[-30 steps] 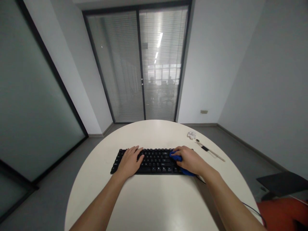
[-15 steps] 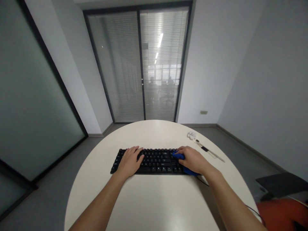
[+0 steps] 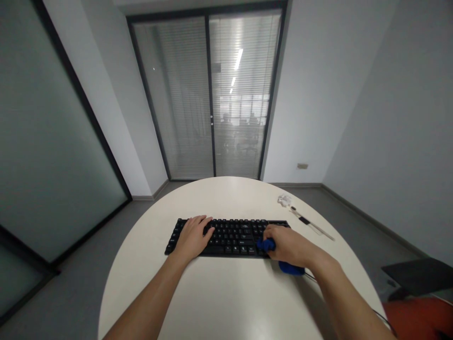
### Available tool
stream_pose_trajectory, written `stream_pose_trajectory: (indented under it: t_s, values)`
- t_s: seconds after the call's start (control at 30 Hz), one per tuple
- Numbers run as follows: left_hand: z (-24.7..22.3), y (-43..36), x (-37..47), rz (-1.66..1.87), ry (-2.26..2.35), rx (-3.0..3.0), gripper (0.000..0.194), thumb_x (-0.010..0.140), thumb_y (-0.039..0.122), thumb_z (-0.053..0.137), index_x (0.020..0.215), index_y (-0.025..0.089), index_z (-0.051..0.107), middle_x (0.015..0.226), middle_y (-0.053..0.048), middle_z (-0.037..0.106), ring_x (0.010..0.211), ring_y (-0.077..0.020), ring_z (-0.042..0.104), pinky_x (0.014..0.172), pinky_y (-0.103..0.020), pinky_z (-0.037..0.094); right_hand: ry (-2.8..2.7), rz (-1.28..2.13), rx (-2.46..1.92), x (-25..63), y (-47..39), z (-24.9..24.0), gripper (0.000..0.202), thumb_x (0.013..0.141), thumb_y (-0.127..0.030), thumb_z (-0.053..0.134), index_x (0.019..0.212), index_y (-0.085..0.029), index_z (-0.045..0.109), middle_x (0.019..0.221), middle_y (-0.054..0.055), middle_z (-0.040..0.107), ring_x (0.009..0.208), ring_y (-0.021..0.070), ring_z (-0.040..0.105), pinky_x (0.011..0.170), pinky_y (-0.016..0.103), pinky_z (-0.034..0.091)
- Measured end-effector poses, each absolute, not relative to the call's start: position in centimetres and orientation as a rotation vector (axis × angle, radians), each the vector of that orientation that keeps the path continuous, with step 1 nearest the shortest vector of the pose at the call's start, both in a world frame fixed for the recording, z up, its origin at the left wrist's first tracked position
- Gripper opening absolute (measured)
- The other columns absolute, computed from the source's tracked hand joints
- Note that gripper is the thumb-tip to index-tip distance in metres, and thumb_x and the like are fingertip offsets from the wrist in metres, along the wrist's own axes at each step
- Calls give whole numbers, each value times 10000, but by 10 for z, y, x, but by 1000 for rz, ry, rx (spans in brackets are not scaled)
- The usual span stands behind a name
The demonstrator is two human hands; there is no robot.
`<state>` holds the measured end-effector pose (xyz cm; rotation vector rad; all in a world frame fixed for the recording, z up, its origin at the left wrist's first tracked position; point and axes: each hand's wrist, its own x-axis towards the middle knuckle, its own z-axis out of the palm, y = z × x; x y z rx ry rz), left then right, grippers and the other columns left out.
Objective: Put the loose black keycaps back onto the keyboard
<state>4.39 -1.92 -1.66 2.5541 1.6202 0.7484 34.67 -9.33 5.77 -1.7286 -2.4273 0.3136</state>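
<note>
A black keyboard [image 3: 233,237] lies on the round white table [image 3: 226,293]. My left hand [image 3: 194,237] rests on its left part, fingers apart, with nothing held. Toward the keyboard's right end, my right hand [image 3: 286,243] is closed on a bunched blue cloth [image 3: 266,244] against the keys. More of the blue cloth [image 3: 291,268] hangs out below my right palm, past the keyboard's front edge. My right hand covers part of the keyboard's right side.
A crumpled clear white piece [image 3: 284,200] and a thin stick-like brush [image 3: 311,223] with a black band lie at the right rear. A black cable [image 3: 384,317] runs under my right forearm. An orange-red chair [image 3: 417,317] stands at the right.
My right hand has moved a little right and nearer to me with the blue cloth, uncovering the keyboard's top right corner. My left hand stays on the keyboard.
</note>
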Motion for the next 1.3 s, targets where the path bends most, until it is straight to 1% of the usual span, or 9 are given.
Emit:
stream_pose_trajectory:
  t_s: [0.13, 0.23, 0.47, 0.6, 0.7, 0.8, 0.93, 1.07, 1.3]
  values:
    - [-18, -19, 44, 747, 1629, 2578, 407, 986, 418, 478, 1307, 222, 632, 1342, -91, 626, 1253, -277, 541, 1134, -439, 359, -2440, 426, -1703, 348, -96, 59, 182, 605, -115, 640, 753, -218, 657, 892, 46, 710, 827, 230, 650, 710, 287, 432]
    - [-18, -19, 44, 751, 1623, 2584, 402, 987, 409, 479, 1306, 218, 631, 1338, -92, 628, 1254, -273, 540, 1132, -438, 362, -2351, 538, -1700, 358, -93, 59, 168, 648, -160, 656, 798, -229, 689, 872, 25, 719, 814, 215, 656, 717, 276, 454]
    - [-18, -20, 44, 755, 1624, 2609, 388, 991, 390, 480, 1302, 214, 633, 1328, -90, 632, 1240, -270, 552, 1125, -449, 375, -2175, 168, -1780, 390, -66, 36, 380, 891, -308, 533, 1222, -196, 681, 1263, 122, 643, 1129, 278, 606, 1019, 370, 423]
    - [-18, -19, 44, 749, 1628, 2612, 396, 995, 397, 476, 1310, 213, 630, 1330, -92, 631, 1240, -271, 553, 1126, -457, 377, -2246, 186, -1850, 396, -62, 20, 480, 929, -352, 499, 1344, -138, 611, 1390, 177, 561, 1248, 327, 546, 1088, 425, 386]
    - [-17, -20, 44, 750, 1633, 2605, 395, 993, 394, 482, 1311, 211, 630, 1332, -89, 630, 1240, -271, 552, 1125, -456, 378, -2249, 189, -1904, 395, -67, 21, 517, 900, -276, 520, 1388, -112, 569, 1447, 194, 516, 1298, 330, 523, 1109, 421, 375]
    - [-17, -20, 44, 754, 1634, 2601, 392, 991, 387, 487, 1309, 207, 632, 1331, -88, 631, 1242, -271, 551, 1126, -456, 375, -2255, 217, -1952, 388, -75, 31, 508, 843, -183, 538, 1343, -119, 608, 1411, 190, 558, 1239, 311, 585, 1072, 391, 414]
    - [-18, -19, 44, 756, 1628, 2603, 395, 995, 396, 479, 1308, 211, 631, 1336, -87, 629, 1247, -272, 547, 1133, -461, 367, -2225, 243, -2113, 379, -88, 48, 359, 789, -154, 575, 1109, -162, 736, 1155, 169, 715, 1071, 320, 679, 905, 378, 493]
    - [-21, -18, 43, 768, 1614, 2610, 397, 996, 401, 473, 1308, 210, 627, 1333, -94, 628, 1247, -272, 547, 1131, -462, 369, -2224, 236, -2235, 372, -99, 60, 334, 727, -135, 606, 1018, -179, 763, 1001, 160, 754, 936, 326, 719, 747, 352, 491]
    - [-23, -17, 43, 780, 1615, 2614, 397, 989, 397, 484, 1305, 204, 629, 1321, -94, 635, 1236, -270, 552, 1127, -457, 376, -2158, 161, -2343, 367, -107, 73, 240, 720, -250, 638, 915, -195, 766, 949, 162, 755, 872, 362, 714, 655, 368, 470]
